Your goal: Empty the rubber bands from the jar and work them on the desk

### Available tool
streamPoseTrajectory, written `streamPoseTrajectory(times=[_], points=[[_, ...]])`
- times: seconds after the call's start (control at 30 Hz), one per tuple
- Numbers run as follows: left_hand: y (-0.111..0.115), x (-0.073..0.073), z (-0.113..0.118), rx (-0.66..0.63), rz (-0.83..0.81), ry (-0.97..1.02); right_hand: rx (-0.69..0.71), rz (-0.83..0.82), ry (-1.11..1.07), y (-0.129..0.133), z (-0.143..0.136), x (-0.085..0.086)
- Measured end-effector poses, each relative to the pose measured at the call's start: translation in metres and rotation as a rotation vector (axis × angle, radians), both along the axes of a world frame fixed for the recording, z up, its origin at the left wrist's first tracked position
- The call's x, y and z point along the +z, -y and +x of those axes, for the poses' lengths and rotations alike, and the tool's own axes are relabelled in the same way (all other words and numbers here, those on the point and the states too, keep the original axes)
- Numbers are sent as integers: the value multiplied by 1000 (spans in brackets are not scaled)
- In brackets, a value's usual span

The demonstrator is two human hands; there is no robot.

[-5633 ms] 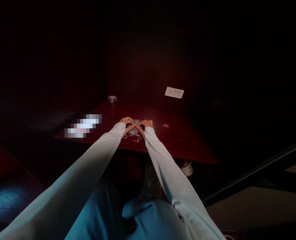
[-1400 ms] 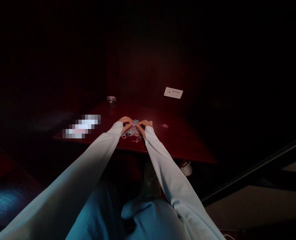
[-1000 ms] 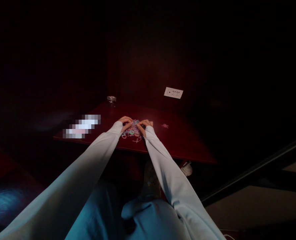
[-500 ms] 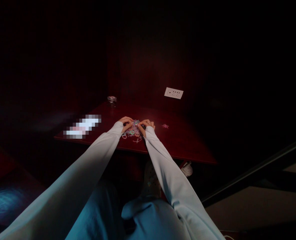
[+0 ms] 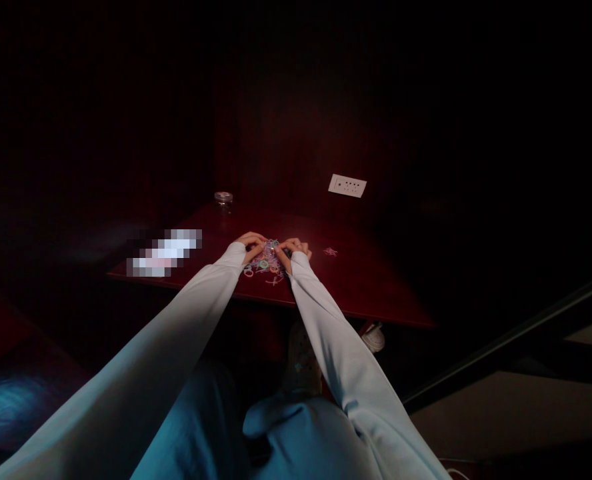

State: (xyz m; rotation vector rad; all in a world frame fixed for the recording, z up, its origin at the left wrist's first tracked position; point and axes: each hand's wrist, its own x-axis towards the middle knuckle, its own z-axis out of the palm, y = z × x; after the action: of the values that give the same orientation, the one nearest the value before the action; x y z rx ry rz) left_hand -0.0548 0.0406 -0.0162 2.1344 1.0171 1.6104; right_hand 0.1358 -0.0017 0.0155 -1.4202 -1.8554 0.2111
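Colourful bands (image 5: 265, 265) lie between left hand (image 5: 250, 245) and right hand (image 5: 295, 248), both bent inward, grasp impossible to tell.

Both sleeved arms extend forward and converge, the left hand (image 5: 250, 247) and right hand (image 5: 295, 252) slightly apart, fingers bent inward.

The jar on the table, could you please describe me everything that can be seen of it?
The jar is small, with a pale, round lid on top. Its body looks see-through, like clear glass or plastic, but appears dark here; what it may contain cannot be told. It stands upright near the far left corner of the dark red table. Neither the left hand nor the right hand touches it.
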Motion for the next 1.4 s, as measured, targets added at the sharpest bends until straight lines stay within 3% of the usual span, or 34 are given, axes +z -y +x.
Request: streamPoseTrajectory(times=[0.5, 0.8, 1.4], points=[[6, 7, 0, 63, -8, 55, -57, 66, -31, -8, -1, -9], [12, 13, -3, 94, -4, 49, -81, 30, -60, -7, 1, -6], [14, 12, -3, 195, 14, 91, -154, 16, -118, -7, 3, -4]])
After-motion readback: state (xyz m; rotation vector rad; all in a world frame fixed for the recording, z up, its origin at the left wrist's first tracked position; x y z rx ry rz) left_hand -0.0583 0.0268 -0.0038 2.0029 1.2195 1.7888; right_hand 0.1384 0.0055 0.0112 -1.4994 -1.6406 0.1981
